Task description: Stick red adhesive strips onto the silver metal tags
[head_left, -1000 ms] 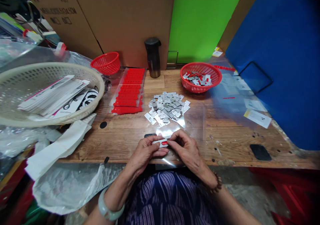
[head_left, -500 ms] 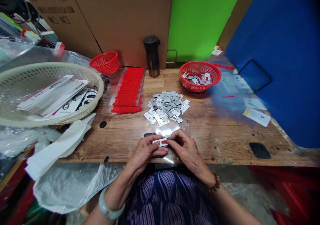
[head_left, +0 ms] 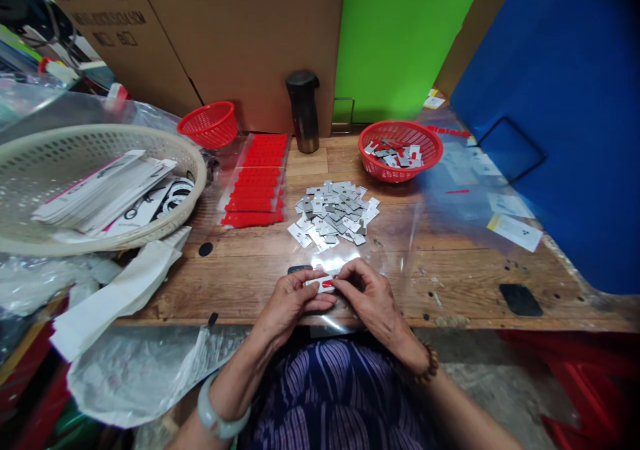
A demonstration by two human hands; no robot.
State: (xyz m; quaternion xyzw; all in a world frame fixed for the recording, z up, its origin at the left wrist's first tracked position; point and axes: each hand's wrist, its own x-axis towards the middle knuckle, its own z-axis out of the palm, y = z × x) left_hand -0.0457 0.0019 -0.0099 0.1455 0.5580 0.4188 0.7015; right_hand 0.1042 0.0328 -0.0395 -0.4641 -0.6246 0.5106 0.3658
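Note:
My left hand (head_left: pixel 295 295) grips a small white metal plate (head_left: pixel 326 289) between thumb and fingers, near the table's front edge. A red patch (head_left: pixel 327 283) shows on the plate's face. At the plate's right end, my right hand (head_left: pixel 367 297) has thumb and forefinger pinched together by the red patch; its fingertips partly cover that end. Just beyond both hands lies a loose pile of small silver-grey metal plates (head_left: pixel 340 213). Farther back on the right, a red plastic basket (head_left: pixel 400 173) contains similar plates, some with red on them.
Left of the pile are sheets of red pieces (head_left: pixel 255 197). A black bottle (head_left: pixel 304 113) and a small red basket (head_left: pixel 207 127) stand behind. A big cream basket (head_left: pixel 193 203) with printed cards occupies the left. Clear plastic (head_left: pixel 450 193) and a blue panel (head_left: pixel 550 103) are right.
Both hands stay in nearly the same place with the plate between them. A thin light line now shows across the red patch. The surroundings look unchanged.

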